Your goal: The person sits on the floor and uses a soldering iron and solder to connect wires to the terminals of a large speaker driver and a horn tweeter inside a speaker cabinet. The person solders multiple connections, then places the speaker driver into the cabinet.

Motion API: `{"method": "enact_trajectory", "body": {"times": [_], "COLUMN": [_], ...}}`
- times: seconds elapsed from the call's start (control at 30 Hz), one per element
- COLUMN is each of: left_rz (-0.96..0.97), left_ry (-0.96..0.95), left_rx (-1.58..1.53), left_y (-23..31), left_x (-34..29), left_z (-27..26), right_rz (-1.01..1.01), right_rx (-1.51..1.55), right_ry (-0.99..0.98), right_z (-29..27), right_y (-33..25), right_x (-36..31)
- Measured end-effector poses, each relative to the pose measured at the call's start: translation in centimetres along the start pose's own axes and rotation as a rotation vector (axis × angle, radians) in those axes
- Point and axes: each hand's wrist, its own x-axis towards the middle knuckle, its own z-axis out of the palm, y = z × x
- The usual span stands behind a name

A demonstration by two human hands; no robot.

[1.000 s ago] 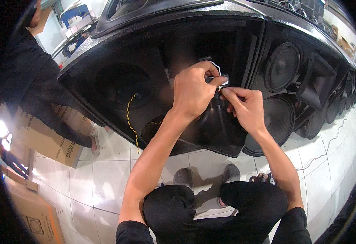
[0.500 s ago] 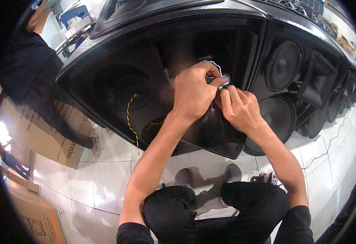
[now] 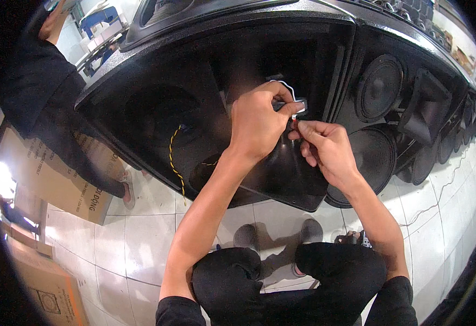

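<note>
My left hand (image 3: 259,120) is closed, thumb and fingers pinching a small dark part with a pale face (image 3: 301,106). A white wire (image 3: 288,87) arches over those fingers down to that part. Just below it, my right hand (image 3: 327,146) pinches a small red-and-white wire end (image 3: 294,123) between thumb and forefinger, its other fingers curled. Both hands are in front of the open black speaker cabinet (image 3: 140,70). A twisted yellow-and-black wire (image 3: 172,157) hangs from a round opening at the cabinet's left.
Finished-looking speaker cones (image 3: 379,87) and more cabinets run off to the right. At left a person in dark clothes (image 3: 42,92) stands by cardboard boxes (image 3: 58,174). A power strip (image 3: 352,238) lies on the tiled floor (image 3: 145,250) near my right foot.
My right hand has drawn slightly down and turned, so its thumb and forefinger and the red bit now show. My left hand stays almost where it was.
</note>
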Motion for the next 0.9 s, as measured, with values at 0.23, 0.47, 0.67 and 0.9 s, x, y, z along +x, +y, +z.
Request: {"method": "enact_trajectory", "body": {"times": [0.23,0.47,0.67,0.9], "left_rz": [0.013,0.025,0.004,-0.029], "left_ry": [0.004,-0.002,-0.025,-0.040], "left_rx": [-0.021,-0.010,-0.001,-0.022], "left_y": [-0.3,-0.2,-0.2,-0.2], "left_x": [0.1,0.0,0.0,0.0], "left_z": [0.1,0.1,-0.2,-0.2], "right_rz": [0.104,0.025,-0.006,0.030], "right_rx": [0.470,0.437,0.424,0.431], "right_ry": [-0.058,0.055,0.081,0.042], "right_z": [0.5,0.7,0.9,0.6], "right_y": [0.0,0.8,1.0,1.0], "right_x": [0.8,0.9,1.0,1.0]}}
